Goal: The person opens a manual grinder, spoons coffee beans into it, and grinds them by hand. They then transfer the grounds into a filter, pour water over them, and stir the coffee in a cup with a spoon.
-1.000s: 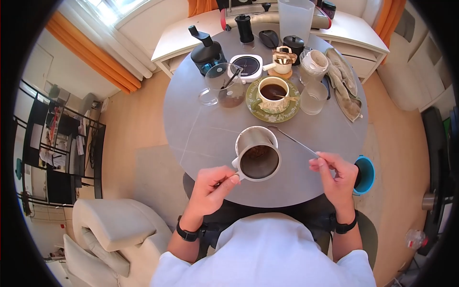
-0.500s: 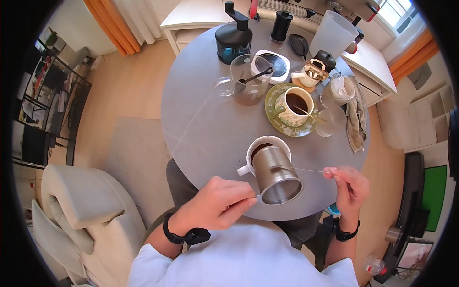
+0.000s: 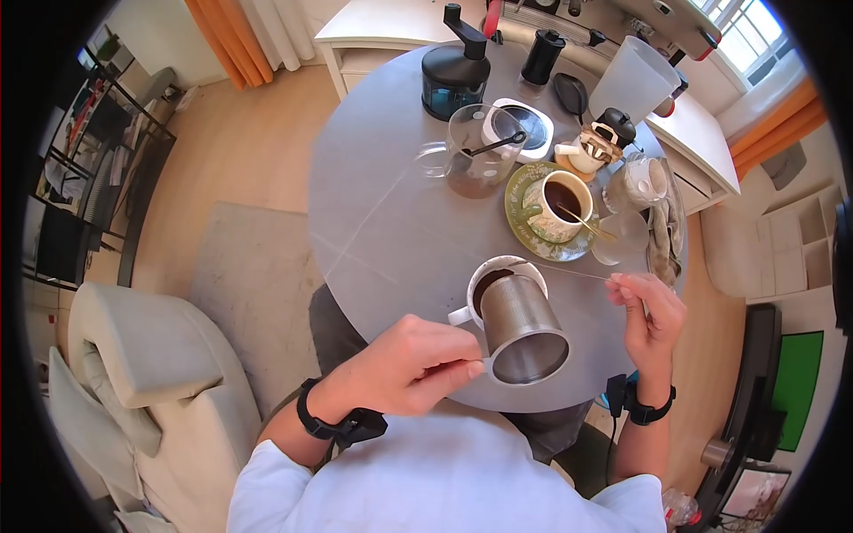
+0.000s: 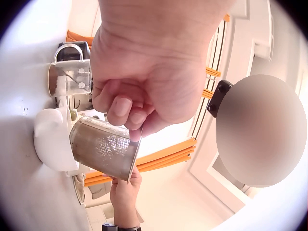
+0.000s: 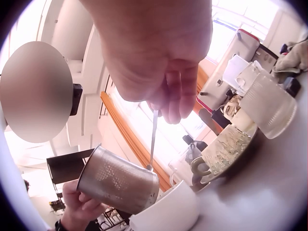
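My left hand [image 3: 413, 364] pinches the rim tab of a metal mesh strainer [image 3: 524, 315]. The strainer is tilted, its wide mouth toward me and its closed end over a white cup [image 4: 50, 139]. Dark, ground-like matter [image 3: 487, 286] shows inside the cup beside the strainer. Between the fingertips of my right hand [image 3: 649, 311] is a thin, long-handled metal spoon [image 5: 154, 137]. Its far end is right at the strainer's closed end, above the cup, in the right wrist view.
Behind the cup, a coffee cup [image 3: 558, 200] stands on a green saucer [image 3: 520, 226]. A glass jug [image 3: 480, 164], a scale [image 3: 533, 124] and a black hand-cranked grinder [image 3: 453, 80] stand farther back. Glasses [image 3: 622, 235] and a cloth [image 3: 664, 244] are at the right.
The strainer's mouth has tipped toward me, exposing dark matter in the cup. The spoon has gone from beside the cup, to across the strainer's wall, to its closed end.
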Available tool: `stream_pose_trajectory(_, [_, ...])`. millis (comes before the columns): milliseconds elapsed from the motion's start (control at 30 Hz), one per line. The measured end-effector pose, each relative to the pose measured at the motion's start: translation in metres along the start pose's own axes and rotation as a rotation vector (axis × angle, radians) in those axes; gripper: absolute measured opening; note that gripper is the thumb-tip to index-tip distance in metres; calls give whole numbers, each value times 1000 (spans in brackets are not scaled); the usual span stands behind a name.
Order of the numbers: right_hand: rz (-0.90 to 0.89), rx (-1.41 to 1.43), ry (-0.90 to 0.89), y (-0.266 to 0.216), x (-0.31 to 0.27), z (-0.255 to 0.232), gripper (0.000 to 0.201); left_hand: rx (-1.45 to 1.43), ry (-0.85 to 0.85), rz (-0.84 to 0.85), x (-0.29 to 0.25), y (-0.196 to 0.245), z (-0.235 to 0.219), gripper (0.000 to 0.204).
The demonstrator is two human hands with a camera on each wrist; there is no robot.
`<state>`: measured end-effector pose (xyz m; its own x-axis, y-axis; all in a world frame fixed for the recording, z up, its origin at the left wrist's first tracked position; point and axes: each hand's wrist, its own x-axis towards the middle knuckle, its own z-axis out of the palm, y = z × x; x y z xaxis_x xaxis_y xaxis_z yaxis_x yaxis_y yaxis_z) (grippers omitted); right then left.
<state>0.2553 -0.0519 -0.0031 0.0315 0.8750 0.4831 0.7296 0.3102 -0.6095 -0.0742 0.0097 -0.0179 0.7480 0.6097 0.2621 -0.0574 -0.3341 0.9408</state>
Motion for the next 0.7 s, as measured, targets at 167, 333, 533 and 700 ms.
stream_pose_trajectory(167, [7, -35, -34, -7, -11, 0, 15, 6, 4, -48, -3, 2, -1, 16])
stream_pose_trajectory(333, [116, -31, 20, -7, -26, 1, 14, -221, 142, -179, -12, -2, -4, 15])
stream_pose_trajectory(533, [204, 99, 76, -15, -46, 10, 13, -746, 406, -194, -4, -13, -6, 25])
stream_pose_trajectory(700, [450, 468, 138, -16, -56, 29, 12, -934, 451, -122, -7, -22, -6, 20])
